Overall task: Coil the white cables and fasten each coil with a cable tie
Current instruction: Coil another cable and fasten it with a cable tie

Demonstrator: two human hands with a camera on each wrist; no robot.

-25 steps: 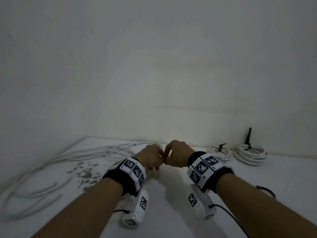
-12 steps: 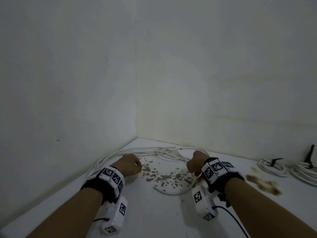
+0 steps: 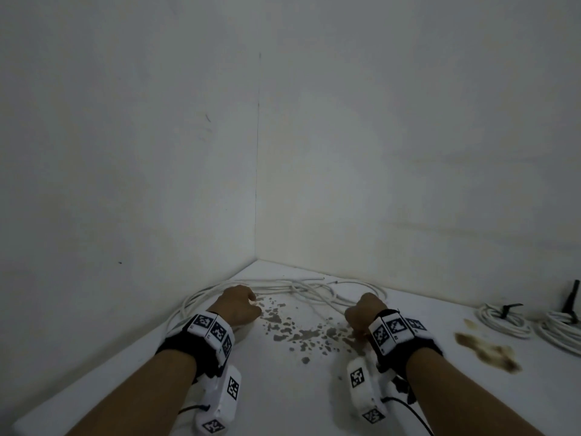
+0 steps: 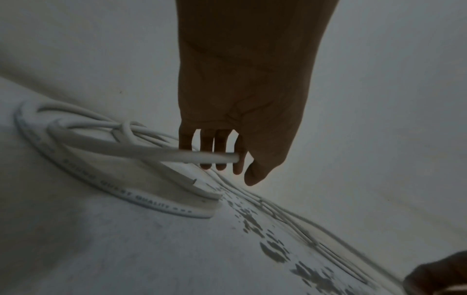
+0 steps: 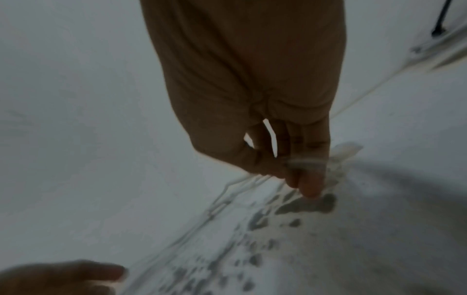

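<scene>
Loose white cables [image 3: 301, 287] lie tangled in the table's far corner. My left hand [image 3: 243, 305] sits at their left side with its fingers [image 4: 220, 151] curled round a thick white cable [image 4: 141, 151], whose cut end shows by the thumb. The cable runs from the hand back into flat loops on the table. At the tangle's right side, my right hand [image 3: 361, 316] is curled low over the table. In the blurred right wrist view, its fingers [image 5: 310, 179] pinch a pale strand of cable [image 5: 347, 150].
Two coiled white cables [image 3: 500, 319] [image 3: 562, 332] with black ties lie at the far right by the wall. Grey flakes [image 3: 298, 332] speckle the white table [image 3: 283, 398] between my hands. A brown stain [image 3: 487, 350] lies right of my right wrist. Walls close the corner.
My hands, knuckle to knuckle a second ago, have spread apart and reached to the corner tangle. The view has swung left, so the tied coils now sit at the right edge.
</scene>
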